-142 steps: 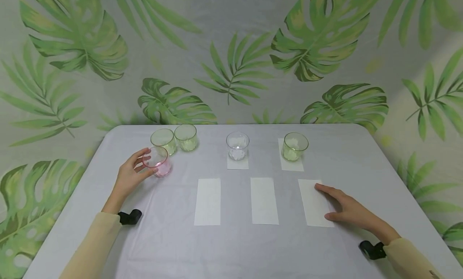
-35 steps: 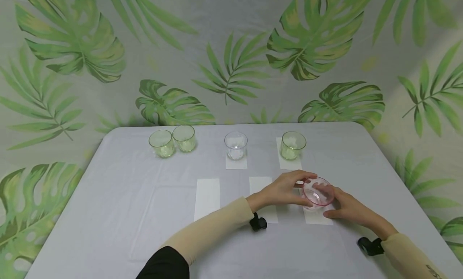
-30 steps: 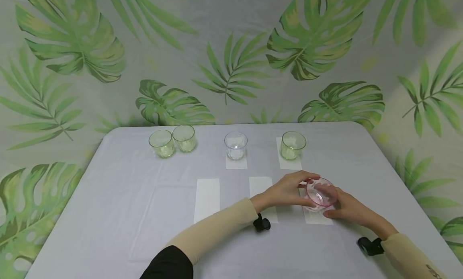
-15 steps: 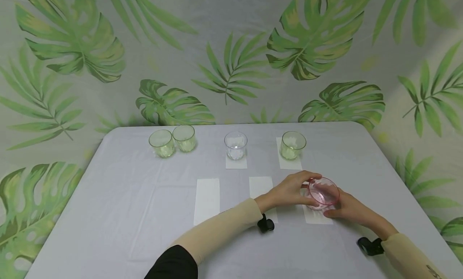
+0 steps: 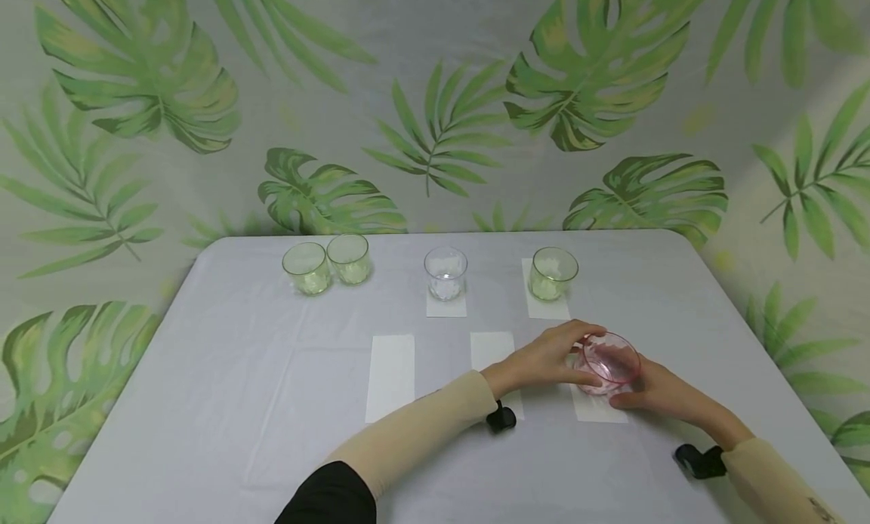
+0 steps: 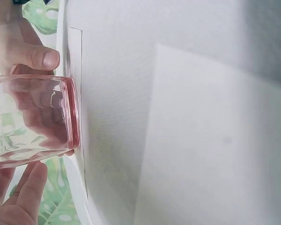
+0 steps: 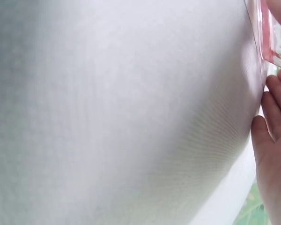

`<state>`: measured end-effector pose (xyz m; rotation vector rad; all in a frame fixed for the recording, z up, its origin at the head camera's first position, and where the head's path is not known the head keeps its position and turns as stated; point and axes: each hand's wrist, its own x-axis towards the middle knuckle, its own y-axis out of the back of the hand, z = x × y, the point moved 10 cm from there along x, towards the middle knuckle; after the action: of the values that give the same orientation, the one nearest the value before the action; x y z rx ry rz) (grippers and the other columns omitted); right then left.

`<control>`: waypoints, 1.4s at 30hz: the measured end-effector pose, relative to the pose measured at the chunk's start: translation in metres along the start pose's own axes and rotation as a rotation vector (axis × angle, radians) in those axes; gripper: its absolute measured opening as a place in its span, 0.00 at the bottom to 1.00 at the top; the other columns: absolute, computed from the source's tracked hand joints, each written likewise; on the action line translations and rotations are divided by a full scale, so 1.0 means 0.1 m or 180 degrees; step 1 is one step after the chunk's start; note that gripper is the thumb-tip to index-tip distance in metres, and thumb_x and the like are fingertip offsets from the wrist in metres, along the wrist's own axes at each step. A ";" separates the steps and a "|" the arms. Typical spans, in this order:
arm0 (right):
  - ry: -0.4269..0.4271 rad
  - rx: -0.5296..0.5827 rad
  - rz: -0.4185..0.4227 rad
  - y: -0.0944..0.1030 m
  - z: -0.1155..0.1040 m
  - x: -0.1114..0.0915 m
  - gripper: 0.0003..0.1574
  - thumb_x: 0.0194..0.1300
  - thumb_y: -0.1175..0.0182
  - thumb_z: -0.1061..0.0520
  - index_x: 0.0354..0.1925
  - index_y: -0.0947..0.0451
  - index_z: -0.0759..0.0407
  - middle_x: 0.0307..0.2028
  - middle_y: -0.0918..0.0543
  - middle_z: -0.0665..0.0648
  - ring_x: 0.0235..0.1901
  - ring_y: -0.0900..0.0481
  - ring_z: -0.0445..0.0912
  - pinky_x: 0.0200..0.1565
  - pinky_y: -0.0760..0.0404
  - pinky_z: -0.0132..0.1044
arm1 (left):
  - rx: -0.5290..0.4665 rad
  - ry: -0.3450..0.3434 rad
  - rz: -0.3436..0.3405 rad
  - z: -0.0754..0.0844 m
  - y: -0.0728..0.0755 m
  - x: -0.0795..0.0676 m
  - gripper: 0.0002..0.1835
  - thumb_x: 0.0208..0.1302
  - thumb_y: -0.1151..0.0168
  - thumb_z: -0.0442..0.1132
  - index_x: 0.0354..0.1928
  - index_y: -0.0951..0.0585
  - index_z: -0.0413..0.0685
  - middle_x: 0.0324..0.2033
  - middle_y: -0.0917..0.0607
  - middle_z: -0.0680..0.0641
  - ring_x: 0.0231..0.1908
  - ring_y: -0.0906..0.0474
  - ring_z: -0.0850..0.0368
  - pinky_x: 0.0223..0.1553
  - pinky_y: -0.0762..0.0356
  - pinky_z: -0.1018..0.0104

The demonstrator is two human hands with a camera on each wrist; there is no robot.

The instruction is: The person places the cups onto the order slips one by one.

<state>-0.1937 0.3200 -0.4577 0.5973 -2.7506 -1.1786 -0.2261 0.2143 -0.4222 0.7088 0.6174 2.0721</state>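
Observation:
My left hand grips a pink-tinted glass between thumb and fingers. The glass stands upright over the right front white paper, its base at or very close to the sheet. On the glass's right side, my right hand lies low by the table with relaxed, spread fingers. In the right wrist view its fingertips are near the pink glass; contact is unclear. The left wrist view shows the right thumb beside the glass wall and its fingers behind the glass.
Two green glasses stand together at the back left. A clear glass and another green glass stand on papers at the back. Two more white papers, left and middle, lie on the white-covered table.
My left hand has carried the pink glass from beside the green glasses across to the right front paper, shifting slightly right over the last second. My right hand has stayed put.

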 end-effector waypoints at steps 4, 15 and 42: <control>0.0005 0.0099 -0.0047 0.00 -0.02 0.00 0.47 0.57 0.31 0.56 0.68 0.42 0.63 0.64 0.40 0.75 0.62 0.40 0.59 0.52 0.36 0.67 | 0.0069 0.0047 -0.0046 0.00 0.00 -0.01 0.39 0.56 0.28 0.44 0.67 0.36 0.43 0.61 0.29 0.48 0.55 0.33 0.68 0.54 0.39 0.86; -0.0193 0.0103 0.0026 0.05 -0.03 -0.02 0.54 0.55 0.31 0.54 0.71 0.49 0.65 0.67 0.42 0.73 0.62 0.44 0.71 0.52 0.40 0.73 | 0.0234 0.0083 -0.0170 -0.01 0.01 -0.04 0.43 0.58 0.30 0.47 0.71 0.41 0.45 0.66 0.34 0.48 0.61 0.36 0.64 0.58 0.42 0.82; 0.0101 -0.0007 0.0097 0.32 -0.64 0.10 0.56 0.57 0.31 0.51 0.75 0.52 0.45 0.71 0.45 0.61 0.66 0.48 0.68 0.53 0.42 0.74 | -0.0200 0.0022 0.0617 -0.11 1.29 -0.93 0.42 0.56 0.28 0.40 0.70 0.38 0.42 0.65 0.32 0.44 0.62 0.34 0.55 0.62 0.38 0.71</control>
<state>-0.1983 0.2925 -0.3906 0.5666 -2.7217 -1.1556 -0.2598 0.0667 -0.3711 0.7504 0.5015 2.2627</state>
